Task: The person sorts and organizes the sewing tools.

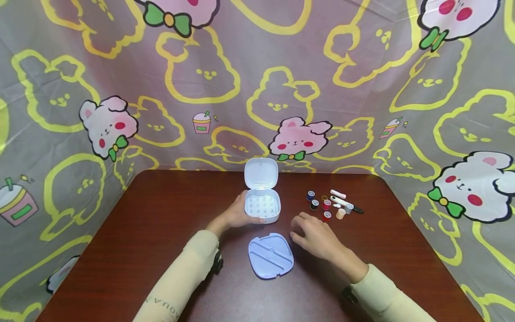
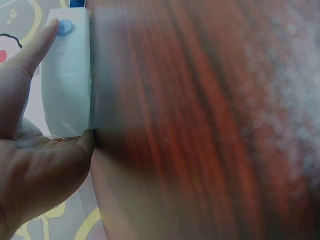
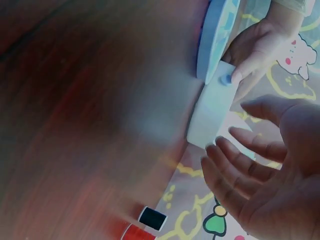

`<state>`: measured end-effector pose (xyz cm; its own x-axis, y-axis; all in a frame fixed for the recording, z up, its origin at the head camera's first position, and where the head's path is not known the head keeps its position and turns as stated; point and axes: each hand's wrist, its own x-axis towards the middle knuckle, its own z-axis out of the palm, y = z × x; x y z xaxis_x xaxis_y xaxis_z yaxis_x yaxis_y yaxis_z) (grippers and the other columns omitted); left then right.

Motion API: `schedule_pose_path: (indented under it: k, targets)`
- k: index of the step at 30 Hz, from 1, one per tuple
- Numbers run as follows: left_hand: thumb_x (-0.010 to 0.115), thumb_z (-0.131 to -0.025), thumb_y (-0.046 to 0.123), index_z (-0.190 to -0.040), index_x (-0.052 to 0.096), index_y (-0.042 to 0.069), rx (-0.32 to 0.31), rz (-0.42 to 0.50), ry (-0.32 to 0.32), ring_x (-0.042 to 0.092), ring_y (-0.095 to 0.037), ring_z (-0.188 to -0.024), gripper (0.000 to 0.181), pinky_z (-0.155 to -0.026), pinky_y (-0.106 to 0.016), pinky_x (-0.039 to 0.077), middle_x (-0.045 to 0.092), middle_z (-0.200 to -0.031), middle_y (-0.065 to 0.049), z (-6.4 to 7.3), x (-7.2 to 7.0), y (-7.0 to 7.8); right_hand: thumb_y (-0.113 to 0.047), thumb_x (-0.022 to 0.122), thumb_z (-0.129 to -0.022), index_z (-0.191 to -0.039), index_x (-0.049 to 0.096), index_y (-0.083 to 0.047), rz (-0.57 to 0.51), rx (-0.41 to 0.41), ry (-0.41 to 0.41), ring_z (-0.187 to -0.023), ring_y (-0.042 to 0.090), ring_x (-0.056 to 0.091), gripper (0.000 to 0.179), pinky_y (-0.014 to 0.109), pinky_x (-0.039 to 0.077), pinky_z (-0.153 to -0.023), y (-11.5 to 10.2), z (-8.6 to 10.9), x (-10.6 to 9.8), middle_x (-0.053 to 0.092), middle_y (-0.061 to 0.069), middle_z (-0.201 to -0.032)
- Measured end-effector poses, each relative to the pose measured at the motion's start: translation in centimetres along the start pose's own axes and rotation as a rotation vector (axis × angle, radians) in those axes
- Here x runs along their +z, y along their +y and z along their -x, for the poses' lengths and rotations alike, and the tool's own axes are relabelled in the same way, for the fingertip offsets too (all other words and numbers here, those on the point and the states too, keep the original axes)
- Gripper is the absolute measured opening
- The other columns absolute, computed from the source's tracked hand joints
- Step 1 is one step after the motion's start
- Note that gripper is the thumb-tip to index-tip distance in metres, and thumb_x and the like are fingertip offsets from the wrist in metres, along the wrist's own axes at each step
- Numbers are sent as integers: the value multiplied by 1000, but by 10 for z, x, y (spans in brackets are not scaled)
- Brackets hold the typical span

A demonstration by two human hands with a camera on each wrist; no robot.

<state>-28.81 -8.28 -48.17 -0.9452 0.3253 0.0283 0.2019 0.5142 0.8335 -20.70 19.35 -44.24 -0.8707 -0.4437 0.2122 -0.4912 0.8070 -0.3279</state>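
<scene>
A small white sewing box (image 1: 262, 220) stands with its hinged lid (image 1: 261, 173) raised, and rows of small pegs show on its floor. My left hand (image 1: 237, 212) grips it from the left, the thumb across the front by the blue button (image 2: 65, 27) and the fingers round the side. To the right, my right hand (image 1: 318, 236) hovers with loosely bent, spread fingers and nothing in them, as the right wrist view shows. Between the two hands lies a light-blue tray (image 1: 271, 257) with a diagonal groove, flat on the table in front of the box.
Right of the box lie several thread spools, among them a dark blue one (image 1: 310, 195), a black one (image 1: 314, 205) and a beige one (image 1: 340, 213). Beside them are a black-tipped white pen (image 1: 356, 208) and a small white-and-red piece (image 1: 338, 194). A patterned curtain (image 1: 281, 89) hangs behind the table.
</scene>
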Motion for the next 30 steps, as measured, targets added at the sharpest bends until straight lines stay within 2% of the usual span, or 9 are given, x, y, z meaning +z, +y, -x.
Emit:
schedule_pose_path:
  k: [5, 12, 19, 23, 30]
  targets:
    - [97, -67, 34, -153, 29, 5, 0, -5, -2, 47, -28, -122, 114, -108, -49, 39, 46, -140, -16, 0, 0, 0, -22, 80, -86, -97, 71, -15, 27, 63, 66, -71, 12, 54, 16, 32, 46, -59, 8, 0, 1, 61, -4, -90]
    - [97, -67, 33, -153, 29, 4, 7, -7, -5, 46, -29, -122, 114, -108, -49, 38, 45, -141, -17, 0, -2, 1, -21, 80, -85, -101, 71, -11, 79, 115, 132, -77, 19, 60, 21, 42, 51, -62, 20, 0, -4, 65, 3, -93]
    - [96, -68, 33, -154, 28, 6, -1, -8, -15, 46, -28, -123, 113, -108, -48, 38, 45, -142, -16, 0, -3, 3, -18, 80, -83, -104, 71, -8, 118, 147, 193, -93, 31, 64, 25, 54, 53, -66, 34, 2, -10, 66, 9, -101]
    - [96, -68, 33, -154, 28, 5, 6, -2, -18, 46, -29, -123, 113, -108, -49, 38, 45, -142, -17, 1, -3, 3, -16, 79, -83, -107, 71, -6, 128, 155, 194, -96, 36, 62, 27, 55, 53, -65, 44, 4, -13, 64, 12, -106]
    - [97, -67, 32, -153, 29, 3, 6, 2, -8, 46, -29, -122, 113, -107, -50, 38, 46, -140, -17, 1, -1, 1, -12, 79, -83, -111, 71, -2, 132, 174, 204, -116, 40, 57, 31, 58, 54, -75, 59, 7, -14, 62, 20, -125]
